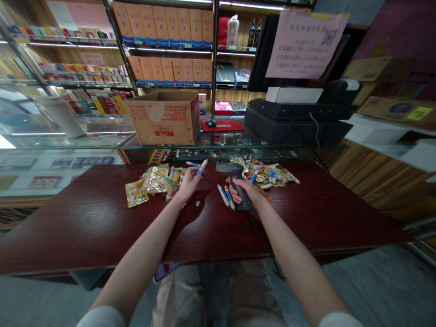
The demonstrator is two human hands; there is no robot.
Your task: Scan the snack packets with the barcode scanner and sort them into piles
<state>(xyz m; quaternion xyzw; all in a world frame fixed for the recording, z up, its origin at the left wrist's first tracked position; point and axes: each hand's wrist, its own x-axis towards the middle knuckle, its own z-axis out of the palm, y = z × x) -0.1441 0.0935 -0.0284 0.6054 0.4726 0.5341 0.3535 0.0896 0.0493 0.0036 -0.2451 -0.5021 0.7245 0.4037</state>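
Note:
In my left hand (189,184) is a slim white stick with a blue label (202,167), raised above the table and slanting up to the right. My right hand (248,193) wraps round the handle of a dark barcode scanner (231,170), its head facing left toward that stick. Two similar white-and-blue sticks (226,197) lie side by side on the table, just left of the scanner's handle. Beside my left hand is a pile of gold snack packets (157,178). Another pile of packets and sticks (272,174) lies behind and right of my right hand.
The dark red wooden table (102,227) spans the front. Behind it, a glass counter (218,141) bears a cardboard box (163,118), a mouse (211,123) on a red mat and a black cash-register unit (299,116). The scanner's cable (262,236) hangs over the table's front edge.

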